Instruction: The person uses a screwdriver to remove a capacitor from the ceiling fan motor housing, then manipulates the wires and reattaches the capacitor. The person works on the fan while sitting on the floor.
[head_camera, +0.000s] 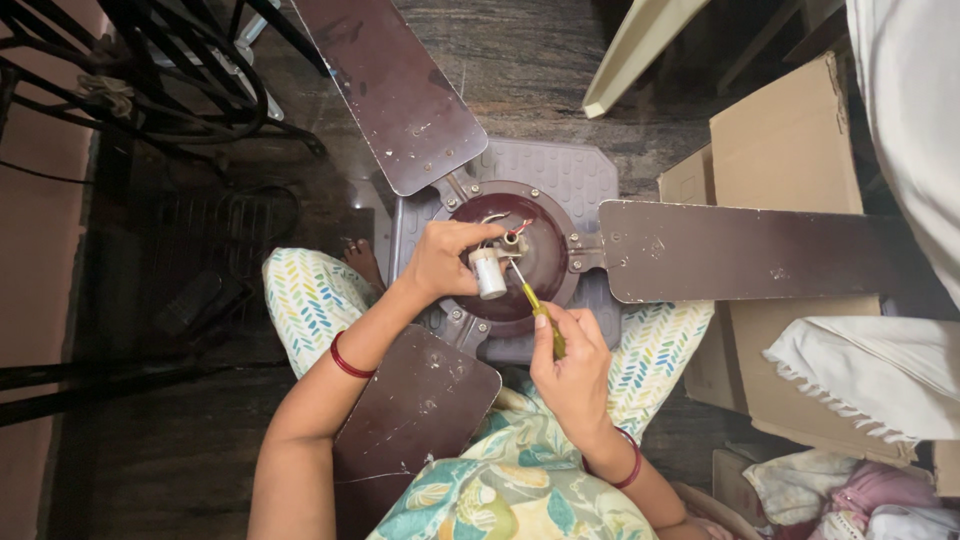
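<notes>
A person is sitting on a dark, streaked stone floor (540, 60) with a brown three-bladed ceiling fan (515, 255) lying across the lap, and everything here is placed from its round motor hub. The hub is resting on a grey plastic stool top (570, 175) that is showing behind and beside it. The left hand (445, 258) is reaching over the hub's near-left side, its fingers curled and pinching a small white cylinder (489, 273) — a capacitor-like part with thin wires running toward the hub's centre. The right hand (570, 365) is sitting just below the hub, its fingers pressed together around the yellow-green handle of a screwdriver (535, 305), whose tip is pointing up at the centre of the hub, just beside the cylinder. One blade is stretching away up-left of the hub, one to its right over a stack of cardboard boxes (785, 150), one down-left over the patterned trousers. Right of the hub, past the boxes, a white fringed cloth (870, 365) is draping down; far left of the hub, black metal frames (170, 70) are standing against a pinkish wall (30, 300) — the room is looking dim and crowded.
</notes>
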